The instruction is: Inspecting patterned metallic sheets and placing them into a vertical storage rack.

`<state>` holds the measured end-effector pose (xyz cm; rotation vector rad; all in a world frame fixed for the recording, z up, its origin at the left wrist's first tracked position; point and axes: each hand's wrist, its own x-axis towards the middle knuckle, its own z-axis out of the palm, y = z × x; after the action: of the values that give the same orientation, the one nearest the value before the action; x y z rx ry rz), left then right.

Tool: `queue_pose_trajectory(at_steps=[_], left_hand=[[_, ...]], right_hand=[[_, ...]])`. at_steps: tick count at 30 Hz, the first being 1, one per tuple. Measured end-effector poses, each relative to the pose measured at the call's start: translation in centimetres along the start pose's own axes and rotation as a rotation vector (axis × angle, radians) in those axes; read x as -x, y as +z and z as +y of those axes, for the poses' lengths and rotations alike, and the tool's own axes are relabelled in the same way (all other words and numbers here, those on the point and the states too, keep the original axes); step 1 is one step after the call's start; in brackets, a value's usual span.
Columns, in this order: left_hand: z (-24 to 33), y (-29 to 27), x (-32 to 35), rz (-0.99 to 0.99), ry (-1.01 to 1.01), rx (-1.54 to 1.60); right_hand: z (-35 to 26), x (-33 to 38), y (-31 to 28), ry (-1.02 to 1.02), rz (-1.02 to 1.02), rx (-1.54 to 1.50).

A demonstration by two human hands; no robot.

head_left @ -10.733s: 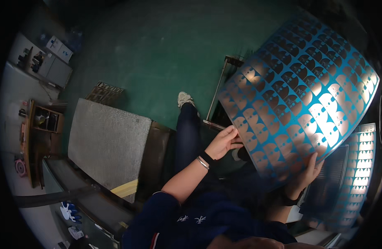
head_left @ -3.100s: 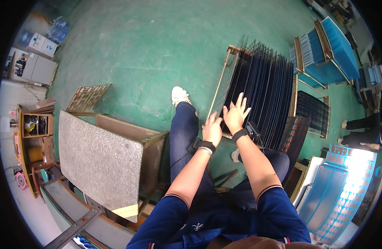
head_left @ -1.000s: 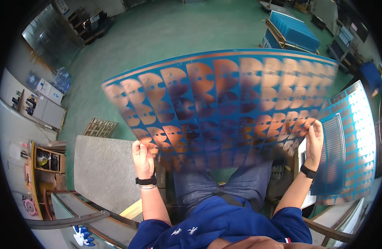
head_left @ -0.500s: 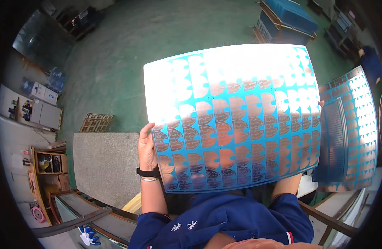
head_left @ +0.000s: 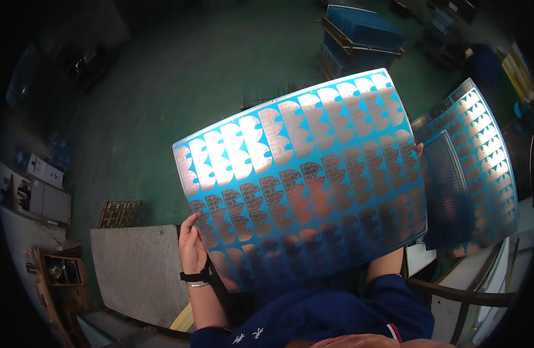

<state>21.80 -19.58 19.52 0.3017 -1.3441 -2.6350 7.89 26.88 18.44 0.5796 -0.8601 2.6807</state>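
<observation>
From where I watch, both hands hold a large, thin, rectangular blue sheet with rows of copper-coloured rounded shapes (head_left: 304, 177) in the air before the person's torso. The left hand (head_left: 193, 246) grasps its left edge; the right hand (head_left: 419, 149) grips the right edge, though I see only fingertips there, the rest being hidden behind the sheet. I judge that gripping opposite short edges spreads the weight, limits sagging and leaves the printed face mostly uncovered. That face is turned up toward my camera and catches a bright glare at upper left. The long axis runs left to right on a slant, the right end higher in view; the far long edge points out over the green floor (head_left: 145, 127), the near one toward the dark blue shirt (head_left: 336, 313).
</observation>
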Motion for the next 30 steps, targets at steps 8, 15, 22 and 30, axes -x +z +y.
queue_pose_trajectory(at_steps=[8, 15, 22, 30], left_hand=[[-0.5, 2.1, 0.2, 0.145, 0.073, -0.021], [-4.2, -0.3, -1.0, 0.232, -0.248, 0.064], [-8.7, 4.5, -3.2, 0.204, -0.166, 0.505], [-10.4, 7.7, -4.3, -0.302, -0.476, -0.117]], right_hand=[[0.6, 0.5, -0.2, 0.034, -0.027, -0.044], [0.0, 0.6, 1.8, 0.121, -0.09, -0.048], [4.7, 6.3, 13.0, 0.351, 0.294, -0.094], [2.4, 1.6, 15.3, 0.092, 0.295, 0.88]])
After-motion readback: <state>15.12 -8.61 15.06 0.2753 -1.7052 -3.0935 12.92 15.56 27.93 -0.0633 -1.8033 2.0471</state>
